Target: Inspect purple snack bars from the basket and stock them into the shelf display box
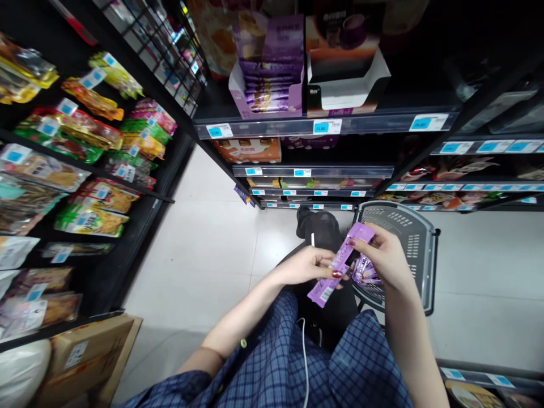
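A long purple packet [343, 256] slants in front of me, a white barcode label near its lower end. The lower part sits between the thumb and fingers of my left hand [308, 265]. With my right hand [385, 252] I pinch its upper end. Just beyond my right hand is a grey shopping basket [419, 226] with a perforated bottom. Several smaller purple packets [366, 271] lie in it, partly hidden behind my right hand and the held packet.
Ahead, a shelf holds a purple display box [295, 96] with upright sachets beside a dark brown box [344, 62]. Bagged snacks [91, 218] line the shelves at left. A cardboard box [91, 351] stands at lower left. Pale tiled floor [204, 238] lies between the shelves.
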`<state>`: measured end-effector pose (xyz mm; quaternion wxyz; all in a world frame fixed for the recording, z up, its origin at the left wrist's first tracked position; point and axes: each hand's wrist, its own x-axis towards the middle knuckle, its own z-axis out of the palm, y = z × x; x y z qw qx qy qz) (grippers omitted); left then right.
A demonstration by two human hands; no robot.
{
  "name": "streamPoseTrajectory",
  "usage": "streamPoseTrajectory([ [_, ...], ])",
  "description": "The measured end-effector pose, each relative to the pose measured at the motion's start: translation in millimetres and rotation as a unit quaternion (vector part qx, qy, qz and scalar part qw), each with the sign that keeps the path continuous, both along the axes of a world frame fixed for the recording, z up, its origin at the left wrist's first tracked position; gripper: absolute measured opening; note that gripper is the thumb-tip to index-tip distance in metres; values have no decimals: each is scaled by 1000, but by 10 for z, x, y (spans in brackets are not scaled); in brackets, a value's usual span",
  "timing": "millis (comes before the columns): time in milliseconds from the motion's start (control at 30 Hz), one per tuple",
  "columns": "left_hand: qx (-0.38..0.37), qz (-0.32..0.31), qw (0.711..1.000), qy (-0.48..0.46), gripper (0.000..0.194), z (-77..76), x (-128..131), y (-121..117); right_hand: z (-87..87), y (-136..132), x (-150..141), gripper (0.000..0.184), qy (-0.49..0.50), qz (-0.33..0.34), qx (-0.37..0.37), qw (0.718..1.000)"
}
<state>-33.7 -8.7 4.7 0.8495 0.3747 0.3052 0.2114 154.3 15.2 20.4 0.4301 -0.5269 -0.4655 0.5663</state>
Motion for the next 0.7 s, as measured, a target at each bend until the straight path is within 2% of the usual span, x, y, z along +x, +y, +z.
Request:
streamPoseTrajectory([
  [100,29,22,999,34,28,42,109,-44,-93,5,-7,22,27,-52,4,998],
  [267,15,5,999,41,36,49,124,-83,-166,-3,-57,29,63,-105,-2,993],
  [467,34,-77,992,93,33,-111,163,-191,-155,71,-120,30,56,-166,31,984],
  [600,-27,-62,997,48,40,-210,217,-258,-273,142,-99,36,49,-174,15,983],
  [700,-30,-55,997,42,40,-241,216,-247,-405,179,-102,38,57,-172,4,983],
])
